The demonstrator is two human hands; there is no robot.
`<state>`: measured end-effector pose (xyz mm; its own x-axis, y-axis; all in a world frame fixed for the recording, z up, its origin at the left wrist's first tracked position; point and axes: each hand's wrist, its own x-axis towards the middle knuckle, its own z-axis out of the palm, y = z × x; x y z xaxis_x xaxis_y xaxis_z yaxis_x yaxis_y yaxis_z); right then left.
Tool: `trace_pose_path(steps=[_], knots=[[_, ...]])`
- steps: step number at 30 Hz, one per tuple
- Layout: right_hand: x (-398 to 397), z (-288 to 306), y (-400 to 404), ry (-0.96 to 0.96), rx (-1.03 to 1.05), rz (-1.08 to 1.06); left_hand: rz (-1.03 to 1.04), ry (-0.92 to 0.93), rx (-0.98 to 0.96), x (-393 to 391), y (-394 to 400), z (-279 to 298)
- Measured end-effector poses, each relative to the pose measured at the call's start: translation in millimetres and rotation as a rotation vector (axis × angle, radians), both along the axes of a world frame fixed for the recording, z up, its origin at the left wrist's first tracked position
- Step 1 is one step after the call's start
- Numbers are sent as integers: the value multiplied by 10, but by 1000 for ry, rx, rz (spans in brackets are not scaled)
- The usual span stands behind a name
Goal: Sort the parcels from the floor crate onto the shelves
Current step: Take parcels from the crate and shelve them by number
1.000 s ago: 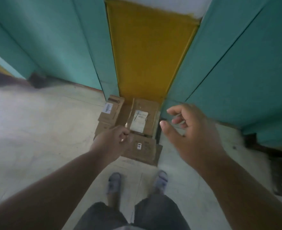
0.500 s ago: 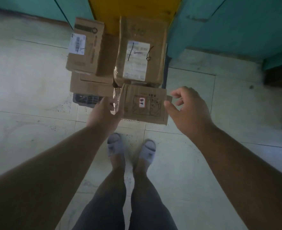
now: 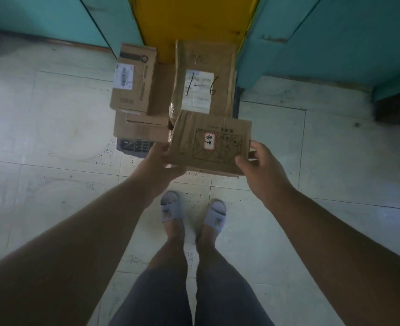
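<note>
Pale tiled floor with teal shelving behind. Both hands grasp one small cardboard parcel, left hand and right hand at its ends, above the crate of boxes.

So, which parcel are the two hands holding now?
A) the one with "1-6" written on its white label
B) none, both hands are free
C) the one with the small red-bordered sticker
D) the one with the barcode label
C: the left hand and the right hand grip the two ends of the parcel with the red-bordered sticker, while the "1-6" parcel and the barcode parcel lie untouched behind it.
</note>
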<state>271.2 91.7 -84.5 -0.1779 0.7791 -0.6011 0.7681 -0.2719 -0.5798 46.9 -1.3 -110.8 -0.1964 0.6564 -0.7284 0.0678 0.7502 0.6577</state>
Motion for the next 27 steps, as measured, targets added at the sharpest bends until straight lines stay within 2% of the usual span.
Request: trace_pose_path(steps=[5, 10, 13, 15, 19, 22, 27], knots=[[103, 1219, -94, 27, 224, 177, 42, -89, 66, 44, -183, 1167], [32, 2514, -75, 147, 428, 326, 324, -31, 131, 114, -221, 2225], [21, 3064, -133, 230, 459, 382, 404, -99, 123, 91, -200, 2578], [37, 3250, -196, 254, 447, 332, 408, -147, 128, 55, -179, 2736], [107, 3364, -339, 221, 508, 137, 272, -214, 112, 49, -173, 2932], [231, 3456, -478, 125, 580, -22, 88, -212, 152, 189, -163, 3020], [636, 3604, -707, -51, 639, -244, -141, -354, 202, 594, -242, 2981]])
